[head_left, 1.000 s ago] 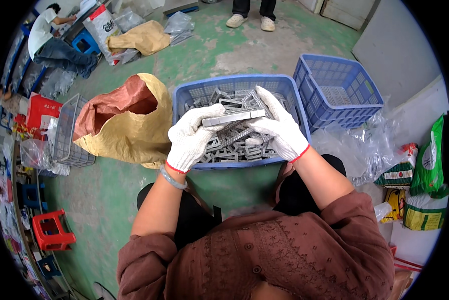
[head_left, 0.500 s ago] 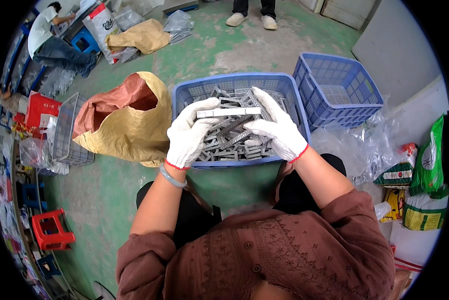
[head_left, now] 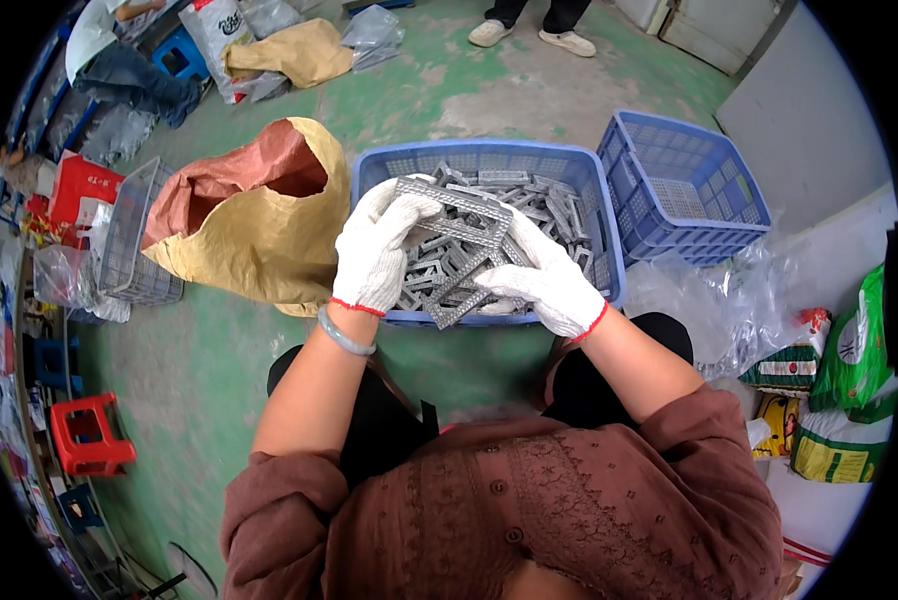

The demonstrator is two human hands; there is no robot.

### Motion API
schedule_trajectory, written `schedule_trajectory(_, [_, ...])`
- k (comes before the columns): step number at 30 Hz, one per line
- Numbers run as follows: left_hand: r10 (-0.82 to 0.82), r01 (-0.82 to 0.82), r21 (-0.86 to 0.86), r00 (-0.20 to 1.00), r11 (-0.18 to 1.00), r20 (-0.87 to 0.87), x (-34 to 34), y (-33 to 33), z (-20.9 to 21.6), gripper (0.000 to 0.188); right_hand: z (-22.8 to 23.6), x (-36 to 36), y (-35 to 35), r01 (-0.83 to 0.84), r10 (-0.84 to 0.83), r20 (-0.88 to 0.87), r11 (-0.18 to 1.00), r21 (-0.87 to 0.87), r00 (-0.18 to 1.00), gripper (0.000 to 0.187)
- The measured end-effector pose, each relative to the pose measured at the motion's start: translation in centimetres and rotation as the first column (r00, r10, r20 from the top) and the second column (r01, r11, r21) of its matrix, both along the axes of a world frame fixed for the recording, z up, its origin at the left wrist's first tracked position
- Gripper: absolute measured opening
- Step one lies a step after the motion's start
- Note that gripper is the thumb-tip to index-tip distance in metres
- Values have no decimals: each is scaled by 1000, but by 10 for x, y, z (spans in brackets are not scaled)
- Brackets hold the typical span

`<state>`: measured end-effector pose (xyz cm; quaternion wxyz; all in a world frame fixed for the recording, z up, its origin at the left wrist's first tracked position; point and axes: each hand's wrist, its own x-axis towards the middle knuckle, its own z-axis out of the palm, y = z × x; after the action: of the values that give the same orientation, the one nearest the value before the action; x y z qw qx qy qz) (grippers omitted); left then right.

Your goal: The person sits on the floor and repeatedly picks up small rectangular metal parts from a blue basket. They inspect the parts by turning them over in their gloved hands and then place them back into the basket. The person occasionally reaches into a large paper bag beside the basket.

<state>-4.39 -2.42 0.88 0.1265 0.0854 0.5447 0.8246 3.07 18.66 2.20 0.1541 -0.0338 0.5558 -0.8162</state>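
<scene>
Both my hands wear white knitted gloves with red cuffs, above a blue plastic crate (head_left: 369,160) heaped with grey metal rectangular frames (head_left: 559,205). My left hand (head_left: 374,250) is closed on the left end of one frame (head_left: 459,212), tilted with its open side showing. The right end of that frame reaches my right hand (head_left: 549,280). Slanting below it is a second frame (head_left: 461,290), gripped between the thumb and fingers of my right hand. Some of my right fingertips are hidden behind the metal.
Left of the crate stands an open yellow sack (head_left: 259,250) with a reddish lining. A second blue crate (head_left: 684,215) is at the right, beside clear plastic bags (head_left: 719,310). A red stool (head_left: 91,435) stands at far left. Two other people are farther off.
The upper frame has turned from its narrow, pale edge to its open face and now slants down to the right. A second frame shows below it in my right hand.
</scene>
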Motion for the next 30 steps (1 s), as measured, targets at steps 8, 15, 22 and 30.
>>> schedule_trajectory(8, [4,-5,20,999,1000,31,-2,-1,-1,35,-7,-3,-2,7,-6,-32,1000,16,999,79])
schedule_trajectory(15, [-33,31,109,999,994,18,-4,-2,-3,33,10,3,-4,-54,48,102,997,60,994,81])
schedule_trajectory(22, [19,-72,315,985,946,169,-8,8,2,32,-1,6,-9,-137,134,51,990,47,990,88])
schedule_trajectory(30, [34,-80,348,990,934,137,-16,11,-5,33,-7,12,-16,-251,249,32,964,92,968,86])
